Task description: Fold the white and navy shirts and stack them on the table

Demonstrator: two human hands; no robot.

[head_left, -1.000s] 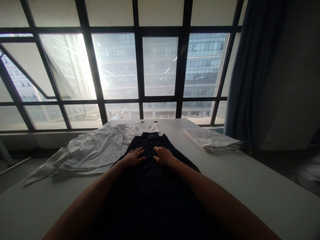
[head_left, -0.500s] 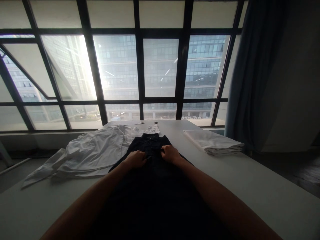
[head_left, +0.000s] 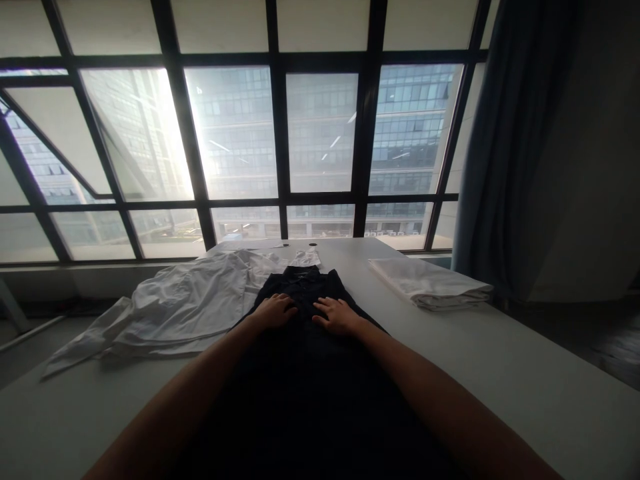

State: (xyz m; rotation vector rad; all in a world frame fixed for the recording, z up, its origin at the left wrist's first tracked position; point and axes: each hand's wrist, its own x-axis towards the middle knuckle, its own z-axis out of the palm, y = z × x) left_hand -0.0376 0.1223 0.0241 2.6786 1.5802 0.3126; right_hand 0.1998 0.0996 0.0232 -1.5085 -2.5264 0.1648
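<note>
A dark shirt (head_left: pixel 305 347) lies on the white table in front of me, its collar toward the window. My left hand (head_left: pixel 275 311) rests on the left side of the shirt's chest, fingers stretched out and palm down. On the other side of the chest lies my right hand (head_left: pixel 336 316), its fingers spread on the cloth. Neither hand grips the fabric. The lower part of the shirt is too dark to make out in detail.
Left of the dark shirt, a crumpled white shirt (head_left: pixel 185 303) spreads over the table (head_left: pixel 500 373). A folded white cloth (head_left: pixel 433 283) lies on the right. Beyond the table stands a large window; a blue curtain (head_left: pixel 510 153) hangs at right.
Both hands have let go of the dark shirt's cloth and opened flat on it. My right hand has shifted slightly nearer to me.
</note>
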